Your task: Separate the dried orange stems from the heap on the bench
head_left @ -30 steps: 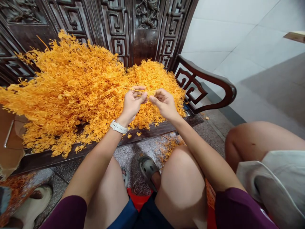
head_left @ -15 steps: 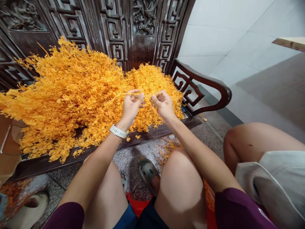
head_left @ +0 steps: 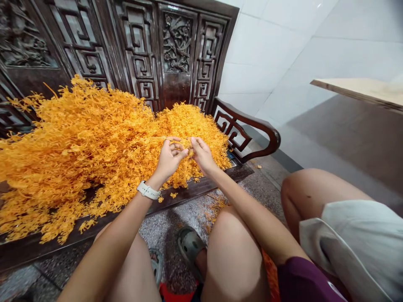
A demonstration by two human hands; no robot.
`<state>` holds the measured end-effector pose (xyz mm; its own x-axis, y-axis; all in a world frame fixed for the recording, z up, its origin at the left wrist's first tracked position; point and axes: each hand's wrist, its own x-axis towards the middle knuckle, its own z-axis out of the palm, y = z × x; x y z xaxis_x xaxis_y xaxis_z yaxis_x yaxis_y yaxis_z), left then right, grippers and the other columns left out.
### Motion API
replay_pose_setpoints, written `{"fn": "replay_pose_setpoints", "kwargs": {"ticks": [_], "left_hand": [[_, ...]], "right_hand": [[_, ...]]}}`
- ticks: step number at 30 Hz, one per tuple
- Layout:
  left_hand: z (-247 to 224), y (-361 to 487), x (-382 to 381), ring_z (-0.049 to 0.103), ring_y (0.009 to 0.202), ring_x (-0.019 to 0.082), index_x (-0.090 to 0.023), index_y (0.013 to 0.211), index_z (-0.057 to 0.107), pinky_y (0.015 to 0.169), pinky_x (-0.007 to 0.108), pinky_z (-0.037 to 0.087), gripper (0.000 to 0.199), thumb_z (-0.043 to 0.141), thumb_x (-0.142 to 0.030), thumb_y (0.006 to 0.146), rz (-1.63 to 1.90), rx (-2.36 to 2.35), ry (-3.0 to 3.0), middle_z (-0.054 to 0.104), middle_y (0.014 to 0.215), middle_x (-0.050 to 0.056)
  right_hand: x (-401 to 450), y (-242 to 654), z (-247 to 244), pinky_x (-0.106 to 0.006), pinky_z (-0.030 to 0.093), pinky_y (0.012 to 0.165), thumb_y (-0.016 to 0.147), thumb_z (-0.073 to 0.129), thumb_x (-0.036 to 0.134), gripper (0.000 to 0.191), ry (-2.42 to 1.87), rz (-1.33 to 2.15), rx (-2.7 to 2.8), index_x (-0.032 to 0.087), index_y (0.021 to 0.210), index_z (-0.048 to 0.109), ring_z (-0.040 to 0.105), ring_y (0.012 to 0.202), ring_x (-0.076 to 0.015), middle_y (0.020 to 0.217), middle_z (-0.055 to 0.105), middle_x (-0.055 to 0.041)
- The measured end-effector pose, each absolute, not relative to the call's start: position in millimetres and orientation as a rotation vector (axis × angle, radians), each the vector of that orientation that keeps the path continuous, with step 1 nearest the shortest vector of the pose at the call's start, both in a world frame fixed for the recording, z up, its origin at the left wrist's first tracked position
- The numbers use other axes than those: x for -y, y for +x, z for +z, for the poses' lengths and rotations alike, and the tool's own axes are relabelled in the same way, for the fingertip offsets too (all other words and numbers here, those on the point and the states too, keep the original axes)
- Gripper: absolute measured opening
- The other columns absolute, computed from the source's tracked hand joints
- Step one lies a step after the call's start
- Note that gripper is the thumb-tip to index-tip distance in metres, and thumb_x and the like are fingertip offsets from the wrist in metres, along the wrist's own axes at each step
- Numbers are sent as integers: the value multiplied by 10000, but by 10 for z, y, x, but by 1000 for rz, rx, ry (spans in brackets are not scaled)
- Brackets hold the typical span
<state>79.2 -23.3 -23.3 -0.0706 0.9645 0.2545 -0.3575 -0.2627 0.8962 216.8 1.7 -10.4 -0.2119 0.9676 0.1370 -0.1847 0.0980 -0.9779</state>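
A large heap of orange artificial-looking flower sprigs (head_left: 103,142) covers the seat of a dark carved wooden bench (head_left: 176,84). Over the right part of the heap, my left hand (head_left: 171,157), with a pale watch strap at the wrist, has its fingers curled around a thin orange sprig (head_left: 155,138) whose stem sticks out to the left. Close beside it, my right hand (head_left: 203,157) pinches with thumb and forefinger near the sprig's other end. What lies in that pinch is too small and too close in colour to the heap to make out.
The bench's curved armrest (head_left: 255,126) stands right of the heap. A wooden board (head_left: 355,90) juts in at upper right. Another person's bare knee (head_left: 302,193) is close on my right. Orange bits (head_left: 217,207) lie on the speckled floor by my clogs (head_left: 190,243).
My right hand has come closer to my left, the fingertips now almost meeting. The whole view has shifted, so the bench sits lower and more of the board shows.
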Motion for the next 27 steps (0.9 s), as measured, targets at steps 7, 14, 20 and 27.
{"fn": "replay_pose_setpoints", "kwargs": {"ticks": [7,14,20,27], "left_hand": [[-284,896,275,651,715,107,-218,1076,531,714,250,532,525,889,-240,693,1516,-771,1136,678,876,-3],[-242,928,313,659,740,105,-212,1059,541,719,224,518,521,893,-205,675,1556,-734,977,685,814,-19],[-124,915,339,606,607,81,-200,997,550,609,195,477,464,890,-209,682,1551,-663,777,662,743,-34],[-58,771,280,553,528,73,-219,935,518,527,178,430,377,773,-92,688,1517,-706,829,607,661,-70]], "right_hand": [[6,2167,-139,-232,387,523,886,650,729,521,-886,1110,1437,220,843,552,454,592,-99,716,493,47],[-39,2175,-130,-247,363,533,883,662,725,557,-889,989,1471,216,734,492,437,569,-103,638,483,51],[-4,2166,-33,-235,296,476,871,712,691,539,-853,999,1477,218,721,502,383,504,-91,566,447,68],[11,2065,1,-229,301,432,862,724,694,531,-787,1162,1437,231,756,488,409,428,-85,517,485,79]]}}
